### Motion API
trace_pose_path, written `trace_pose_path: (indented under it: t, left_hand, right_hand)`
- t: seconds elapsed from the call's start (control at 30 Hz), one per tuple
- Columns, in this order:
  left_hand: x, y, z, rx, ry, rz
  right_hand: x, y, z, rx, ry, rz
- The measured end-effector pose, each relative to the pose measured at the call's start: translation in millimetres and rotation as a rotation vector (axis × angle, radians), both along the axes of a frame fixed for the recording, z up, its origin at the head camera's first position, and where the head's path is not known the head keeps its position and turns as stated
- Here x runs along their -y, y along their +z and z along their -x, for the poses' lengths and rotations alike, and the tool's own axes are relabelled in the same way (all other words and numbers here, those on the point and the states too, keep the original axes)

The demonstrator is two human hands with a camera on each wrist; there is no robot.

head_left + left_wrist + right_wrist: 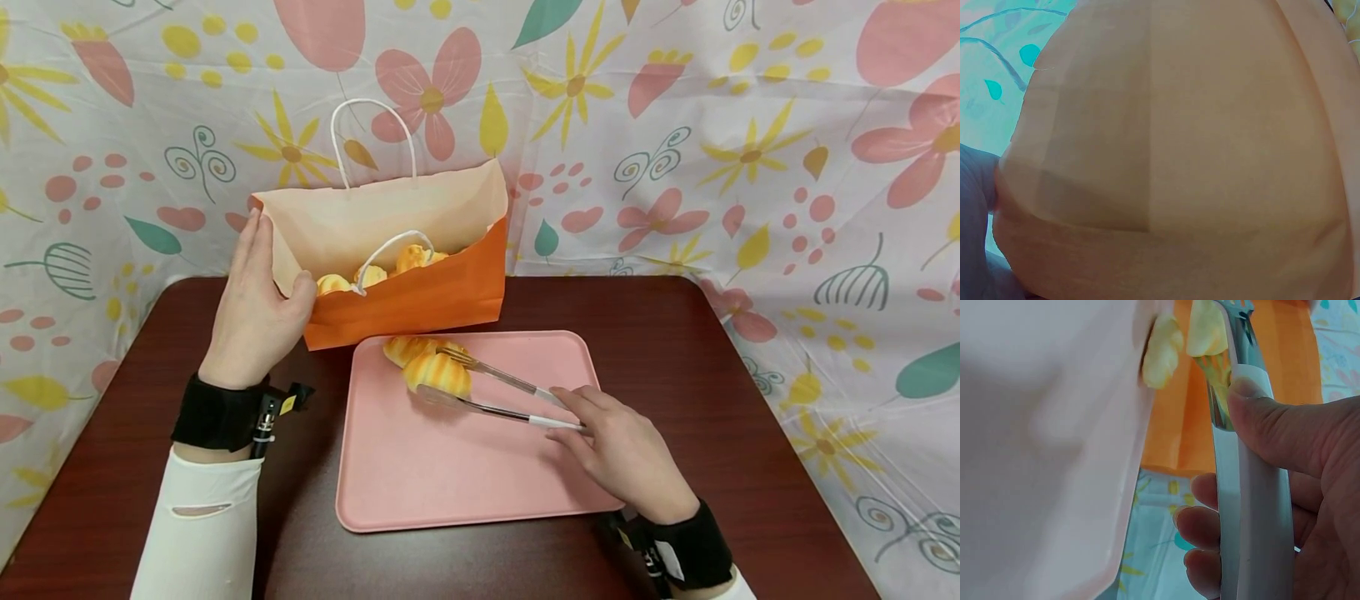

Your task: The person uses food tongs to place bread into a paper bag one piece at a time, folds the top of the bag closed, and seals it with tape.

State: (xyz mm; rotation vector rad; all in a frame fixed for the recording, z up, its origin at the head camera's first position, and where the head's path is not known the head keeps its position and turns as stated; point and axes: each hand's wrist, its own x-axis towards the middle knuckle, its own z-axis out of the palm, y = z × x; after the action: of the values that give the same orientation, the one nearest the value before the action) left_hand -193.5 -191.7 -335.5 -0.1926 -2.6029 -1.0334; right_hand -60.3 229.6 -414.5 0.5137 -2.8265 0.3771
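Note:
An orange paper bag with white handles stands upright with its mouth spread, and several bread rolls show inside. At the bag's left side is my left hand, its fingers straight along the edge and its thumb by the front corner. The left wrist view is filled by the bag's side panel. My right hand grips metal tongs by their white handles. Their tips lie on either side of a striped roll over the pink tray. Another roll sits just behind it.
The tray lies on a dark brown table, its far edge close to the bag's front. A flower-printed cloth hangs behind and around the table. One white handle droops across the bag's front opening.

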Motion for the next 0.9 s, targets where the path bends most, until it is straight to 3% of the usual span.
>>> trace_pose_path:
  t: [0.9]
  left_hand:
    - [0.1,-0.6,0.4,-0.001,0.005,-0.004]
  right_hand:
    - [-34,41.7,-3.2,-0.084,-0.12,0.053]
